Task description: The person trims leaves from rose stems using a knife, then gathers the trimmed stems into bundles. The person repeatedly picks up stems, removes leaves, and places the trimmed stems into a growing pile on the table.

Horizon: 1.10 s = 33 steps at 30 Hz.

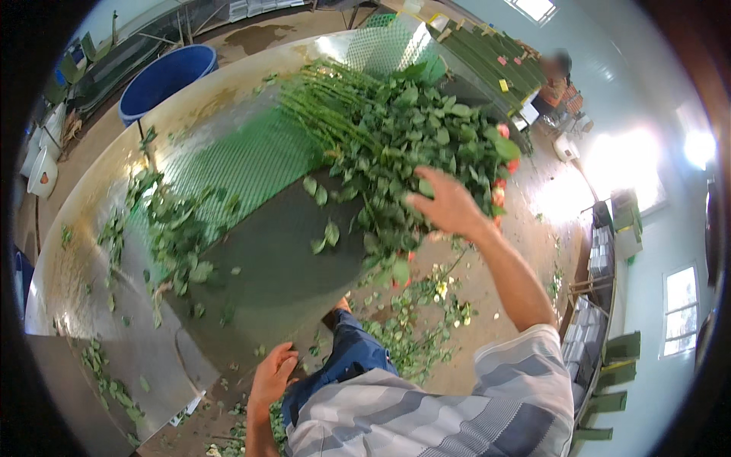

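A long-stemmed bunch of roses with dense leaves [411,122] and pink-orange blooms [499,196] lies across the far right of the metal worktable [84,251]. My right hand [445,199] reaches onto the leaves, fingers spread, holding nothing that I can see. My left hand [272,373] hangs low beside the table's near edge, fingers loosely bent and apart, empty. Green mesh [228,156] covers part of the tabletop, next to a dark grey board [274,266]. Loose leafy pieces [179,244] lie on the left.
A blue tub [167,80] and white buckets [43,174] stand beyond the table's left side. Leaves and petals litter the floor [419,320]. Another person [554,90] is at the back right, near green boards [487,61]. Racks with stacked pale material [590,327] line the right wall.
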Each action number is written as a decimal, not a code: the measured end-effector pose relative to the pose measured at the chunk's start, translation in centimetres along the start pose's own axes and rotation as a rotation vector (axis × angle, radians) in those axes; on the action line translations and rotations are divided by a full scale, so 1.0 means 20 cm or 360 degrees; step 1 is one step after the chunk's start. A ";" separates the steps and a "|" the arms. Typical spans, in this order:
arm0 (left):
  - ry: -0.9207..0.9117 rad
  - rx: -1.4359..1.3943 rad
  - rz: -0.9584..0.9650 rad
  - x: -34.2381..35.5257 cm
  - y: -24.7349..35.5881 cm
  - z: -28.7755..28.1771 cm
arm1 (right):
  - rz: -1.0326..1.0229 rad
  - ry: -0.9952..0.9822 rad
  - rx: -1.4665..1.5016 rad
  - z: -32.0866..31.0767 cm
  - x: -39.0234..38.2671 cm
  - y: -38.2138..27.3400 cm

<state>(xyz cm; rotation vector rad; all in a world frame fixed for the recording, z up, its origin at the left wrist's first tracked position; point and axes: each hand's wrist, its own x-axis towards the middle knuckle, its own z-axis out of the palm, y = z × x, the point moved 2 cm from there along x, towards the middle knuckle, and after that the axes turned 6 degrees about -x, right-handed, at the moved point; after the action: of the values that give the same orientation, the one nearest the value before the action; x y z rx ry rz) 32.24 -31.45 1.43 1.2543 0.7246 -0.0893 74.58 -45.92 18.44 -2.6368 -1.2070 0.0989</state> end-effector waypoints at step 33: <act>-0.0599 -0.1218 0.0146 1.79 0.71 0.93 | -0.0033 -0.1171 -0.0616 -0.06 0.60 0.04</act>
<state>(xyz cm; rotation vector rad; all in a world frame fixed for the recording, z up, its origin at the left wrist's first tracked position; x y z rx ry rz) 74.72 -31.71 -4.02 0.5104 0.3136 0.0293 83.34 -37.62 19.82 -3.0258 -1.5867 0.9992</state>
